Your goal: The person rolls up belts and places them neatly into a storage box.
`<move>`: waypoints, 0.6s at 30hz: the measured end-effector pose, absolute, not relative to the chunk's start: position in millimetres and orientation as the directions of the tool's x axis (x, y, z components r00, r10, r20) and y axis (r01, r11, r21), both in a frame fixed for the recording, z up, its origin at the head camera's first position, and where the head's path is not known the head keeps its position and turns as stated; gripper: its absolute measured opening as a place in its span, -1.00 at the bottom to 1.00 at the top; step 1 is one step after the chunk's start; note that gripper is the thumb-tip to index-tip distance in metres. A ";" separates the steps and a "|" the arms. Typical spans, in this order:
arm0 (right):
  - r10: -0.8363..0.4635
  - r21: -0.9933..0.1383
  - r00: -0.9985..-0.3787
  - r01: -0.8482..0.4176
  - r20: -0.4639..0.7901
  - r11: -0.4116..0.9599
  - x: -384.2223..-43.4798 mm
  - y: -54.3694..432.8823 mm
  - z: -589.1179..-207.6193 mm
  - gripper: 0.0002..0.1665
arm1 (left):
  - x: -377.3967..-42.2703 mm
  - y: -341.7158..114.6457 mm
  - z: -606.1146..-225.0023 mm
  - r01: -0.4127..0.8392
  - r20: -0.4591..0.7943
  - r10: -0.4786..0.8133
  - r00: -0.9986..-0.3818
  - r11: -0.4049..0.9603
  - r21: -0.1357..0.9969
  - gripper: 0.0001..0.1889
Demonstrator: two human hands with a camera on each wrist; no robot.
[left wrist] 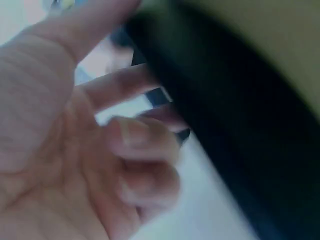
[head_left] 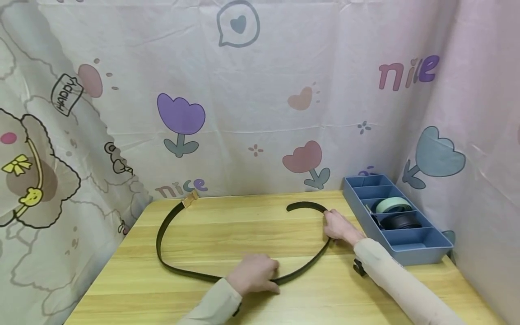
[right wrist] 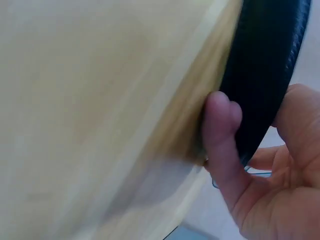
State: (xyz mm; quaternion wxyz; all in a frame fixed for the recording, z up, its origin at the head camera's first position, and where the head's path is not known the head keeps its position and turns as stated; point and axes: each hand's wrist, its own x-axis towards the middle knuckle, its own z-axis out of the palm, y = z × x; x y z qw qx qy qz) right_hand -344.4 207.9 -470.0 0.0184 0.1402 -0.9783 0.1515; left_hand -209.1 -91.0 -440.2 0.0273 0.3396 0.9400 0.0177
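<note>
A long black belt [head_left: 302, 270] stands on its edge in a wide curve across the table, its gold buckle [head_left: 190, 198] at the far left and its rounded tip curling inward at the right. My left hand [head_left: 253, 273] is at the front of the curve. In the left wrist view, thumb and forefinger pinch the blurred strap while the other fingers curl loosely. Near the tip end, my right hand [head_left: 339, 225] grips the belt. The right wrist view shows the thumb [right wrist: 222, 145] on one face and fingers behind the other, partly hidden.
A blue-grey divided tray [head_left: 422, 257] stands at the right edge of the table [head_left: 243, 230]. Its compartments hold a mint-green coil [head_left: 392, 201] and a black coil [head_left: 401, 221]. A printed curtain [head_left: 252, 90] hangs behind the table and along both sides.
</note>
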 end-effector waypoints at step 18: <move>-0.332 -0.195 -0.937 -0.348 0.111 0.917 -357.3 229.3 -463.4 -0.23 | -207.3 -56.0 -448.6 0.671 0.024 0.676 -0.736 0.735 -0.100 -0.52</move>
